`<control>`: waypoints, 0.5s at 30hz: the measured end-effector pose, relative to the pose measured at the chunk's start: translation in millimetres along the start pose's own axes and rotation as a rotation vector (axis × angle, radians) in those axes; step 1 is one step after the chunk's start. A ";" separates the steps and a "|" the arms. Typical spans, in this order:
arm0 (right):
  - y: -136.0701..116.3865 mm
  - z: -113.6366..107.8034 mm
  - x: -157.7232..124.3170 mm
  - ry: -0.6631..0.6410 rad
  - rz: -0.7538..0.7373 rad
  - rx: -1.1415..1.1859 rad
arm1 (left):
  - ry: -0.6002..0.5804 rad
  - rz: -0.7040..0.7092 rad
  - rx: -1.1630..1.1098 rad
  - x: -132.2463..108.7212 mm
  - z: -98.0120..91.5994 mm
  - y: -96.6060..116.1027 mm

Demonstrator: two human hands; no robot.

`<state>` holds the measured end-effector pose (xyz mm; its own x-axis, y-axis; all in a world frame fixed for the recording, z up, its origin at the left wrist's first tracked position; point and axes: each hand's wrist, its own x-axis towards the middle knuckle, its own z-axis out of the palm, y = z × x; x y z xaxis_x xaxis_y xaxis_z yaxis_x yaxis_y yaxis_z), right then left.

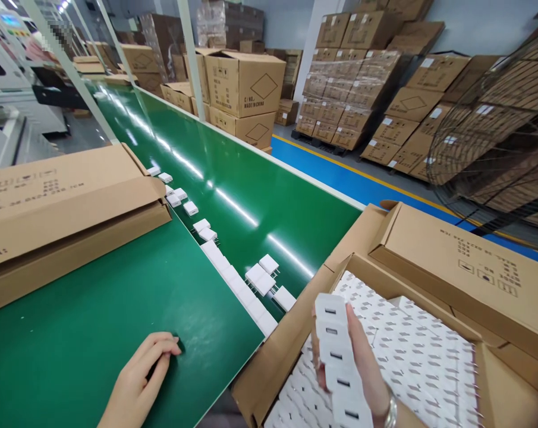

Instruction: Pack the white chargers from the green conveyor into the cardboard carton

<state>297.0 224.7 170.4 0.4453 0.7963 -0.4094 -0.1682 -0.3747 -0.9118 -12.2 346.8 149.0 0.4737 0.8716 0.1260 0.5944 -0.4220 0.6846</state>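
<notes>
My right hand (370, 371) is closed around a row of white USB chargers (336, 355), stacked side by side with their port slots facing up. It holds them over an open cardboard box (496, 380) packed with white chargers (411, 339), whose metal prongs point up. My left hand (140, 380) rests on the green tabletop (117, 297), its fingers curled together with nothing visible in them. Along the tabletop's right edge runs a neat line of white chargers (237, 285). Beside that line, a few loose chargers (260, 278) lie on the green conveyor belt (269, 196).
A flattened-looking cardboard carton (68, 196) lies on the table at left. Beyond the belt stand large cartons (246, 83) and wrapped stacks of boxes (340, 89). A big wire-caged fan (500, 119) is at right. A white post (192, 59) rises by the belt's far edge.
</notes>
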 end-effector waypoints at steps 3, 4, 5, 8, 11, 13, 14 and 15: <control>-17.4 -50.9 33.9 0.344 -0.374 -0.662 | -0.004 0.011 -0.005 1.2 0.6 -6.9; -23.6 -71.6 47.6 0.407 -0.427 -0.722 | -0.003 0.019 -0.005 2.4 1.1 -9.0; -29.0 -91.9 61.3 0.453 -0.472 -0.797 | 0.003 0.025 -0.003 3.9 1.8 -10.3; -34.8 -140.5 93.7 0.575 -0.566 -1.020 | 0.062 0.002 -0.004 6.8 5.0 -5.1; -23.7 -162.4 106.7 0.623 -0.635 -1.232 | 0.107 -0.093 -0.061 0.5 13.4 16.1; -11.9 -166.3 107.2 0.632 -0.668 -1.339 | 0.071 -0.110 -0.143 -7.2 24.1 35.7; -6.3 -166.9 106.4 0.630 -0.689 -1.403 | 0.039 -0.094 -0.185 -10.5 30.7 45.8; -1.1 -167.1 105.6 0.623 -0.715 -1.476 | 0.016 -0.080 -0.210 -12.7 38.0 55.6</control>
<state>491.2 229.9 133.7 0.3687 0.8305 0.4176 0.9047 -0.4238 0.0442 39.6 302.8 158.2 0.4189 0.9048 0.0761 0.4805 -0.2920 0.8269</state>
